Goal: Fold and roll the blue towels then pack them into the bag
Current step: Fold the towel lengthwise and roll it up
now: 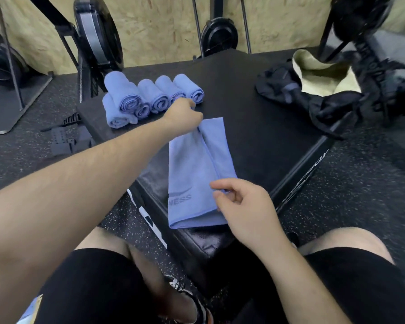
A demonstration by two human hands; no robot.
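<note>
A black bag (290, 94) lies slumped at the far right of a black padded box (255, 141), its mouth gaping to show a pale yellowish lining; what it holds cannot be made out. On the middle of the box lies a blue towel (192, 169), folded lengthwise into a narrow strip whose long axis runs from near to far, tilting slightly rightward at the far end. Its near end reaches the near edge of the box. Grey print near that end shows a curved swoosh mark above the letters "NESS"; any letters before them are hidden in the fold. The left hand (185, 113) reaches across to the strip's far end, fingers curled and gripping the cloth there. The right hand (243, 202) is at the near right edge, thumb and forefinger pinching the folded edge, the other fingers loosely curled. At the far left of the box sits a cluster of rolled towels (150, 97), also blue, lying side by side with one stacked on top, their spiral ends facing the viewer. White lettering on the box's side is too blurred to read. Black gym machines (96, 36) stand against a chipboard wall beyond, on a speckled rubber floor (360, 183).
</note>
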